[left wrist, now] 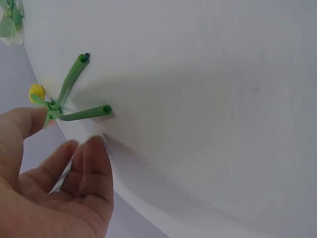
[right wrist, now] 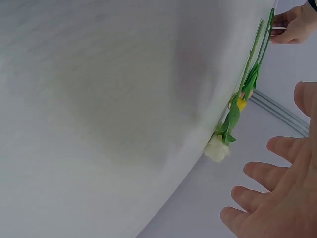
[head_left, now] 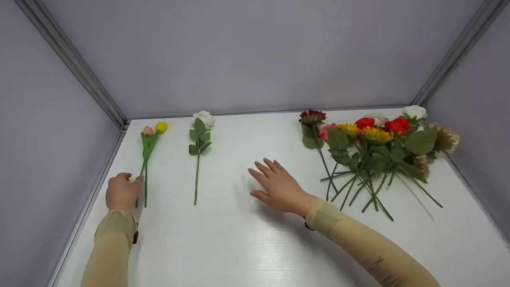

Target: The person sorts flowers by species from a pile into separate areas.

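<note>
My left hand (head_left: 121,192) is at the table's left side, beside the stems of a pink tulip (head_left: 147,130) and a yellow tulip (head_left: 161,127). In the left wrist view, a gap separates its thumb from its loosely bent fingers (left wrist: 96,163), and the two green stem ends (left wrist: 89,113) lie beyond them, not gripped. A white rose (head_left: 203,119) with green leaves lies to the right of the tulips. Over the middle of the table, my right hand (head_left: 279,189) is spread palm down, holding nothing.
A pile of flowers covers the table's right side: a dark red flower (head_left: 312,116), yellow sunflowers (head_left: 376,135), red blooms (head_left: 397,126), a white rose (head_left: 414,112) and a beige flower (head_left: 446,138). Their stems cross toward the front. Grey walls (head_left: 255,56) enclose the white table (head_left: 223,243).
</note>
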Demonstrator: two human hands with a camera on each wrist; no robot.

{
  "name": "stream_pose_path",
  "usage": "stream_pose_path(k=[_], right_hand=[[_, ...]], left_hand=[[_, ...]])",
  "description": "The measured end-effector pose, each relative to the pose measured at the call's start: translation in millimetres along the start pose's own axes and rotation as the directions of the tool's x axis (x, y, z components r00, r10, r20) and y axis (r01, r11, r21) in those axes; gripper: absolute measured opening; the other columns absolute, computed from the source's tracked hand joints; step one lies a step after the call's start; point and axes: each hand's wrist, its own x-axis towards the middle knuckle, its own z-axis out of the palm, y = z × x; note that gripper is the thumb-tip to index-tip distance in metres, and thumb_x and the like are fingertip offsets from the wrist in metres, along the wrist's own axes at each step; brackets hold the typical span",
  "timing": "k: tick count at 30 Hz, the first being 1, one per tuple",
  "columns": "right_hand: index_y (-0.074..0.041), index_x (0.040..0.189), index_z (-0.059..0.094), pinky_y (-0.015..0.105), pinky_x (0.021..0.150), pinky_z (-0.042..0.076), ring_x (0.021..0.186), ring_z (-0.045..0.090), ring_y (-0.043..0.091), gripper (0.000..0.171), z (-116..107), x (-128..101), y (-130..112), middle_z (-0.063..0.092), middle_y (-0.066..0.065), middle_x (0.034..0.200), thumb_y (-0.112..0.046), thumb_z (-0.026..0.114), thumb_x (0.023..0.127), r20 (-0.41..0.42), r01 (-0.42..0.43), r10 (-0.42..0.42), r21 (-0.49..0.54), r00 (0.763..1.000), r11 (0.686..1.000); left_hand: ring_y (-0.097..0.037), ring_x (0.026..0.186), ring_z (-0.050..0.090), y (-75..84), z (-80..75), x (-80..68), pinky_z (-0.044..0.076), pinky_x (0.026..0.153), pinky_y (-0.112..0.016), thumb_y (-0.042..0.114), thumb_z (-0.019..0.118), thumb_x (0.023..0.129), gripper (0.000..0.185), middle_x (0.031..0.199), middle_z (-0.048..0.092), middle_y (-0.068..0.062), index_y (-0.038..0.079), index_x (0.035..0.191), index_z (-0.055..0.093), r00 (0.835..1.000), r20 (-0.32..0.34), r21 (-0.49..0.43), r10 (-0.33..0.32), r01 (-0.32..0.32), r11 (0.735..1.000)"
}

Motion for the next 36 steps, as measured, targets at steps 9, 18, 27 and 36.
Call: stream_pose_path(k=[9, 18, 27, 36], right_hand=[[-0.007, 0.131, 0.069, 0.05, 0.106, 0.045, 0.124, 0.057, 0.033, 0.04, -15.4, -11.5, 56.1, 0.067, 0.011, 0.129, -0.035, 0.06, 0.105, -0.144, -0.223, 0.253, 0.201, 0.957, 0.954], [-0.005, 0.113, 0.068, 0.039, 0.073, 0.052, 0.084, 0.059, 0.026, 0.025, -50.4, -47.5, 125.0, 0.067, 0.01, 0.1, -0.027, 0.057, 0.105, -0.056, -0.493, 0.597, 0.505, 0.801, 0.709], [0.003, 0.093, 0.07, 0.034, 0.063, 0.055, 0.07, 0.065, 0.023, 0.032, -81.6, -79.2, 176.6, 0.071, 0.012, 0.08, -0.027, 0.063, 0.101, 0.172, -0.66, 0.673, 0.472, 0.719, 0.584], [0.011, 0.115, 0.067, 0.036, 0.074, 0.062, 0.071, 0.073, 0.02, 0.04, -78.1, -81.2, 189.2, 0.075, 0.01, 0.082, -0.026, 0.067, 0.1, 0.376, -0.713, 0.684, 0.631, 0.625, 0.305]], left_hand=[[-0.048, 0.14, 0.034, 70.6, 46.0, -14.9, 0.032, 0.114, -0.06, 0.028, 0.062, 0.102, 0.059, 0.151, 0.038, -0.029, -0.002, 0.15, 0.046, 0.945, -0.006, 0.01, 0.328, -0.328, 0.945], [-0.034, 0.148, 0.031, 158.0, 112.1, -86.9, 0.018, 0.124, -0.048, 0.035, 0.065, 0.101, 0.064, 0.16, 0.038, -0.014, 0.009, 0.156, 0.042, 0.669, 0.247, 0.104, 0.701, -0.738, 0.667], [-0.028, 0.151, 0.029, 210.3, 163.5, -157.2, 0.015, 0.125, -0.043, 0.046, 0.058, 0.103, 0.07, 0.164, 0.033, -0.009, 0.014, 0.161, 0.034, 0.319, 0.419, 0.097, 0.85, -0.946, 0.308], [-0.024, 0.151, 0.029, 253.4, 205.7, -192.0, 0.017, 0.125, -0.038, 0.051, 0.059, 0.102, 0.068, 0.163, 0.036, -0.003, 0.02, 0.159, 0.039, 0.151, 0.526, 0.152, 0.837, -0.985, 0.081]])
